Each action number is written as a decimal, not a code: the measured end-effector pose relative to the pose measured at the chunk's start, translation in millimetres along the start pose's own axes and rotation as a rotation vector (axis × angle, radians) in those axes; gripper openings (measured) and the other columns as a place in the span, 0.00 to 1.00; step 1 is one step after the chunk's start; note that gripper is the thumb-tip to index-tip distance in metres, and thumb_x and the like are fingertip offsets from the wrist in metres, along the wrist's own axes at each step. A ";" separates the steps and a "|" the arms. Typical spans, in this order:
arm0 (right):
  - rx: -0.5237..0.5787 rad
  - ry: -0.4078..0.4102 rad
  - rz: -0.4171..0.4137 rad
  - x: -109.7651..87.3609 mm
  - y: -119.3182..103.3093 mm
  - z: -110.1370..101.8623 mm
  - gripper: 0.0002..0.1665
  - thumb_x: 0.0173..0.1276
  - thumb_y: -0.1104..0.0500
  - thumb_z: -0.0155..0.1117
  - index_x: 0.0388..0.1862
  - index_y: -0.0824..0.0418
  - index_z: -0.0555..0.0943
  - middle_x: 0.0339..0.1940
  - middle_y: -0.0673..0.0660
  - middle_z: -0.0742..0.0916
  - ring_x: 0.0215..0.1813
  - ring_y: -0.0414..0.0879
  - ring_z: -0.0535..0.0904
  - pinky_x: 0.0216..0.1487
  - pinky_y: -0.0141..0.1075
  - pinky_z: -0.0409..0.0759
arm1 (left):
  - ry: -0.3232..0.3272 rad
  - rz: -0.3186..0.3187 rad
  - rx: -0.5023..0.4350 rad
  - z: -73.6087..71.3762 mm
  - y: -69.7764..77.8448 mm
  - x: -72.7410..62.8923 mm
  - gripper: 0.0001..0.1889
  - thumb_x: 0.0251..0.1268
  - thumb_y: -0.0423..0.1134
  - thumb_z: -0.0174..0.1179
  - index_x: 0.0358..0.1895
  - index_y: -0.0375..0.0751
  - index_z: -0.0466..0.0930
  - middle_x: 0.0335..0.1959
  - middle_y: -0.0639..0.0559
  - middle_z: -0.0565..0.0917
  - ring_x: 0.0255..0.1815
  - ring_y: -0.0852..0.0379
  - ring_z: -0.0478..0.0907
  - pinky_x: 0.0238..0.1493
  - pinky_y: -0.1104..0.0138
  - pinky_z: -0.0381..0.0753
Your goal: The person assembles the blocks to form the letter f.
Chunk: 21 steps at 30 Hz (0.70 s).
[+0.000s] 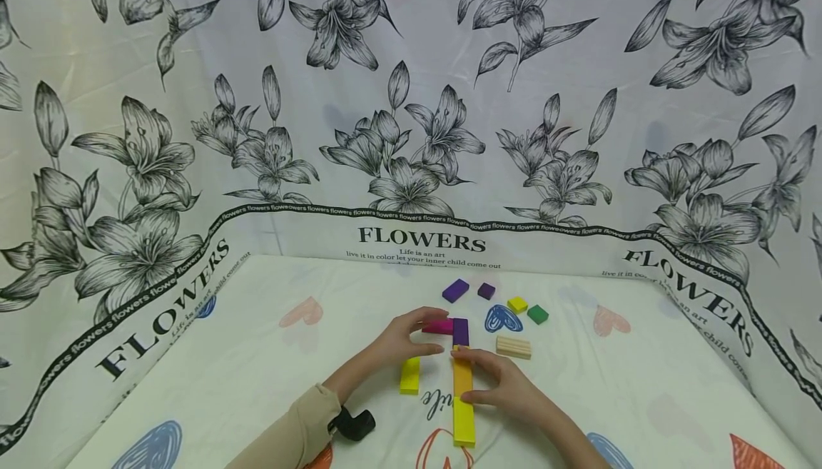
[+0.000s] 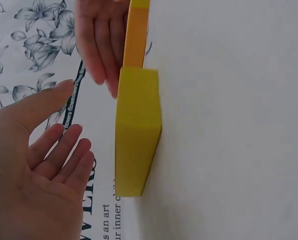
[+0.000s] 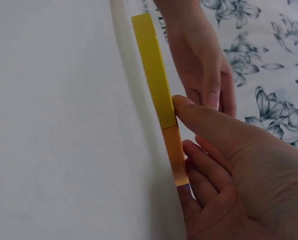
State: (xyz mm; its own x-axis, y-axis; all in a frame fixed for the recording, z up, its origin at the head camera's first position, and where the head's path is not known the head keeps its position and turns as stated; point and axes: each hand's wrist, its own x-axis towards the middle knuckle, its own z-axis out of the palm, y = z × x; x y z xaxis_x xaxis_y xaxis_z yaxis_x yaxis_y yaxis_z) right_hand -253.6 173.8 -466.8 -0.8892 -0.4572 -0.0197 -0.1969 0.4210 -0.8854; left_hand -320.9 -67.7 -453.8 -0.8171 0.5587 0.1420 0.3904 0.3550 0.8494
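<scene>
Sleeve [image 1: 302, 422] nearest; we find left hand [image 1: 407, 337] loose by crosswise magenta block [image 1: 439, 327]; right hand [image 1: 507, 387], unclenched, touches the row [image 1: 462, 380], whose long axis runs away from us.

- Low in the frame, left of centre, we see a beige sleeve [image 1: 289, 432], lightly creased, on the left arm.
- At its cuff we notice a smooth black piece [image 1: 357, 425] with a rounded end.
- We find the left hand [image 1: 406, 339] and right hand [image 1: 504, 385] bare.
</scene>
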 end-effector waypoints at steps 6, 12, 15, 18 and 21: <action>0.007 0.020 0.005 -1.1 1.7 -0.9 0.36 0.58 0.48 0.73 0.66 0.46 0.75 0.68 0.46 0.78 0.77 0.57 0.62 0.74 0.62 0.60 | -0.061 0.024 -0.085 10.0 7.6 -8.6 0.32 0.60 0.39 0.68 0.68 0.47 0.68 0.66 0.52 0.76 0.70 0.55 0.71 0.74 0.55 0.67; 0.009 0.068 0.019 -1.5 -0.7 -5.5 0.34 0.59 0.47 0.73 0.65 0.43 0.75 0.68 0.44 0.78 0.78 0.56 0.61 0.74 0.62 0.59 | -0.080 0.029 -0.148 14.8 8.3 -13.7 0.31 0.60 0.37 0.68 0.68 0.45 0.69 0.66 0.52 0.76 0.70 0.57 0.70 0.74 0.58 0.68; 0.013 0.103 0.004 -1.6 -1.9 -10.1 0.33 0.60 0.49 0.72 0.65 0.43 0.75 0.68 0.46 0.78 0.77 0.56 0.63 0.74 0.60 0.61 | -0.098 0.037 -0.176 18.3 10.2 -17.1 0.31 0.60 0.36 0.68 0.68 0.47 0.69 0.66 0.55 0.76 0.71 0.57 0.70 0.74 0.61 0.68; 0.004 0.151 -0.021 -1.5 -0.5 -16.9 0.32 0.62 0.51 0.71 0.65 0.44 0.75 0.68 0.48 0.78 0.76 0.56 0.64 0.74 0.60 0.62 | -0.111 0.053 -0.191 23.2 14.0 -19.8 0.31 0.59 0.35 0.68 0.67 0.48 0.70 0.66 0.56 0.75 0.71 0.57 0.69 0.73 0.63 0.68; 0.004 0.204 -0.035 -2.1 2.4 -25.1 0.31 0.63 0.53 0.70 0.66 0.45 0.74 0.68 0.48 0.78 0.76 0.55 0.65 0.74 0.59 0.63 | -0.130 0.068 -0.182 29.5 17.5 -21.7 0.32 0.59 0.35 0.68 0.67 0.47 0.69 0.68 0.52 0.74 0.71 0.57 0.69 0.73 0.65 0.68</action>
State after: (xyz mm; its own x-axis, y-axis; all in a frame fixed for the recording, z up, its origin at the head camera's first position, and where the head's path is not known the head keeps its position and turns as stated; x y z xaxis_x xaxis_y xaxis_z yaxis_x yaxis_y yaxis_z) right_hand -262.6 195.4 -457.2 -0.9473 -0.3028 0.1050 -0.2274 0.4042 -0.8859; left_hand -283.9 -51.5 -457.0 -0.7254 0.6727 0.1455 0.3504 0.1790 0.9193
